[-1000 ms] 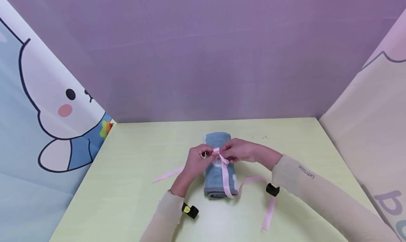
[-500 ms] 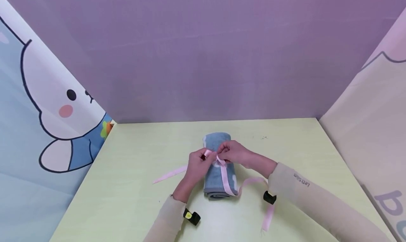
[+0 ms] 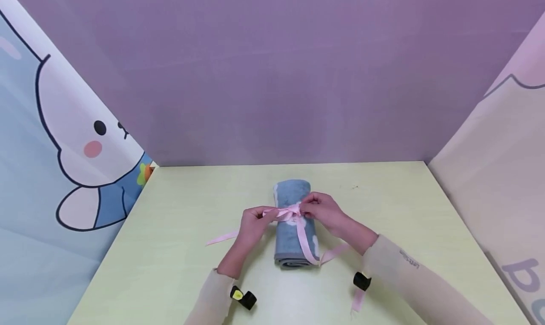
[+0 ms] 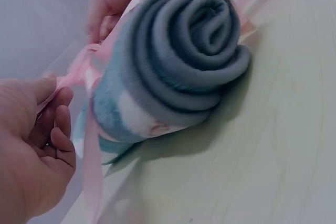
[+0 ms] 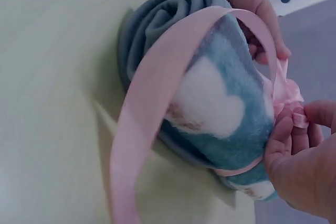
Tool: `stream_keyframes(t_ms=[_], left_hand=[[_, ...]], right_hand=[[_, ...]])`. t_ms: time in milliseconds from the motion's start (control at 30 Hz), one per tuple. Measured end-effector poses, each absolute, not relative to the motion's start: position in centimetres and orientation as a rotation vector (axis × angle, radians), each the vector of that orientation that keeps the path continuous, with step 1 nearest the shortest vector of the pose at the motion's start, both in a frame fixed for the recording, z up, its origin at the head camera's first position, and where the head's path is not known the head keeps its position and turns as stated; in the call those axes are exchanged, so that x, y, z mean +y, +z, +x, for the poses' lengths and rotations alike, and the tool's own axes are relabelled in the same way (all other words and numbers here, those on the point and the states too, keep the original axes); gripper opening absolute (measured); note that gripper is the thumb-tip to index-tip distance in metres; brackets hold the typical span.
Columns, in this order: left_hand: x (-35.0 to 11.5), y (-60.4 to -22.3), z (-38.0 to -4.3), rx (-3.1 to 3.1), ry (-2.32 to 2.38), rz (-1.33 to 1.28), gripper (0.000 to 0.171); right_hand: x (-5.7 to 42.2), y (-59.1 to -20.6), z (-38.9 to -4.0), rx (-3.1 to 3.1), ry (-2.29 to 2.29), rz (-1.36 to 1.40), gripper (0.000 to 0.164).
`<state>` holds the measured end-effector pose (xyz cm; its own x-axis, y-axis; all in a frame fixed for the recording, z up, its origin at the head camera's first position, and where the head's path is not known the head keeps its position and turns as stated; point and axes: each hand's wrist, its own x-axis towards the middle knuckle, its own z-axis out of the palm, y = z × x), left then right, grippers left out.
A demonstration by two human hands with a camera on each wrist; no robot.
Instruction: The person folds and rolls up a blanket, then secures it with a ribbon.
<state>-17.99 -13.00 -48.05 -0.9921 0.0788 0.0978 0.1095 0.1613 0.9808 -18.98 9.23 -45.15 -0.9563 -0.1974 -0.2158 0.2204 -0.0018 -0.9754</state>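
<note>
A rolled blue-grey towel (image 3: 286, 243) with white patches lies lengthwise on the table. Pink ribbon (image 3: 303, 242) circles its middle and is knotted on top, with loops of a bow at the knot (image 3: 290, 213). My left hand (image 3: 254, 224) pinches a ribbon loop on the left of the knot, also visible in the left wrist view. On the other side, my right hand (image 3: 322, 210) pinches a piece of ribbon close to the knot; in the right wrist view its thumb and fingers hold a small pink fold (image 5: 300, 118). One long tail drapes over the towel's near end.
Ribbon ends trail across the pale yellow table (image 3: 170, 268), one to the left and one to the right under my right forearm. A purple backdrop (image 3: 289, 79) stands behind the table. Printed cloths hang at the left and right sides.
My left hand has moved left and slightly nearer, drawing a loop out from the knot. My right hand has shifted a little right. The ribbon between them now looks like a bow.
</note>
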Motion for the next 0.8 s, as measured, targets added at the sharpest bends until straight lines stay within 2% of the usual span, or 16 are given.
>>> stream_keyframes(t_ms=[333,633,800], left_hand=[[-15.4,-48.3,-18.1,-2.198,-2.296,0.039,0.019],[-15.6,-47.8,-18.2,-1.316,-3.047,0.056,0.018],[-15.6,-47.8,-18.6,-1.186,-3.142,0.160,0.017]], right_hand=[[11.3,-46.0,-17.9,1.981,-2.089,0.142,0.013],[13.0,-46.4,-17.7,2.030,-2.102,0.134,0.018],[13.7,-46.8,-17.7,2.330,-1.960,-0.047,0.023]])
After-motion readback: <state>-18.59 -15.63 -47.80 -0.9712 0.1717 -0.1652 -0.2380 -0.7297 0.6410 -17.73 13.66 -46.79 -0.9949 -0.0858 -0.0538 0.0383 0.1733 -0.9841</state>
